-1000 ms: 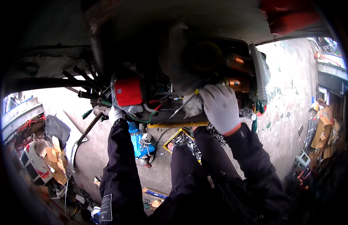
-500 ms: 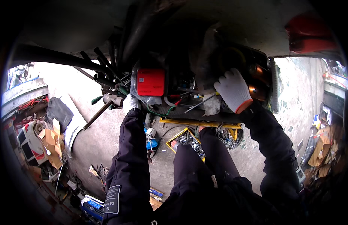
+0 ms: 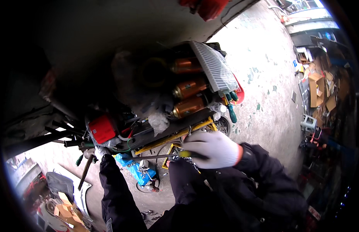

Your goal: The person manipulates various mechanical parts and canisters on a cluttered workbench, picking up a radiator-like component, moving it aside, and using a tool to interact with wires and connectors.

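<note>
Gripping: right hand (image 3: pixel 214 149), one straight, slim screwdriver (image 3: pixel 164 156)
Left hand (image 3: pixel 102 152): grip unclear
Cans (image 3: pixel 190 88): three, coppery, cylindrical
Gloves (image 3: pixel 225 146): two, white

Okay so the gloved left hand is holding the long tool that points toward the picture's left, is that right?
Wrong hand: the head view shows the gloved right hand holding the long tool, which does point toward the picture's left.

Glare whitens the floor (image 3: pixel 245 44), deep shadow fills upper left, and edges bend.
</note>
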Motion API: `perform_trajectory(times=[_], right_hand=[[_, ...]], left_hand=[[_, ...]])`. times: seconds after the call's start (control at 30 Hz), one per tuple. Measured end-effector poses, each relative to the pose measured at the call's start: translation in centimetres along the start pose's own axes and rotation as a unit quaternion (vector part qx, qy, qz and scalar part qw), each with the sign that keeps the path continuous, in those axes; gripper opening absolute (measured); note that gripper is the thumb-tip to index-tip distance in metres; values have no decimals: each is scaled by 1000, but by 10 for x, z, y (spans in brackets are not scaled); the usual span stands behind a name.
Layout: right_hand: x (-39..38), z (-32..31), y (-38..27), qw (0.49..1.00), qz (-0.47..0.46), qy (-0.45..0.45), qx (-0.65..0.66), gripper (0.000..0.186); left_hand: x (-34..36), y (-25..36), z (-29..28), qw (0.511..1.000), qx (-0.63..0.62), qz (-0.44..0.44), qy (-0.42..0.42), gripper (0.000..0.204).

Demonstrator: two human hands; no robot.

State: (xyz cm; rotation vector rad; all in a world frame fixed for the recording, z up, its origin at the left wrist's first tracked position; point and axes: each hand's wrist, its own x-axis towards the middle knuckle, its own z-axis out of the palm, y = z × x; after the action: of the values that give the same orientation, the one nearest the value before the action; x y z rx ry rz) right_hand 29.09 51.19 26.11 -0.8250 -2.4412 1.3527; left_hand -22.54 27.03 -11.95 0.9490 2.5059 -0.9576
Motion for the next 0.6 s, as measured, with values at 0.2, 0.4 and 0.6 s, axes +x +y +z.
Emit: perform_trajectory(times=[0.2,0.4,0.6], right_hand=[[-195,-27,53,765,559,196,254,35],[-204,-51,104,745,612,235,128,33],[-161,-33,173,810,528,235,98,36]], left_hand=[[4,-44,6,998,31,37,39,32],[0,-22,-10,998,47,6,-28,28],[7,-38,1,998,46,-15,32,25]])
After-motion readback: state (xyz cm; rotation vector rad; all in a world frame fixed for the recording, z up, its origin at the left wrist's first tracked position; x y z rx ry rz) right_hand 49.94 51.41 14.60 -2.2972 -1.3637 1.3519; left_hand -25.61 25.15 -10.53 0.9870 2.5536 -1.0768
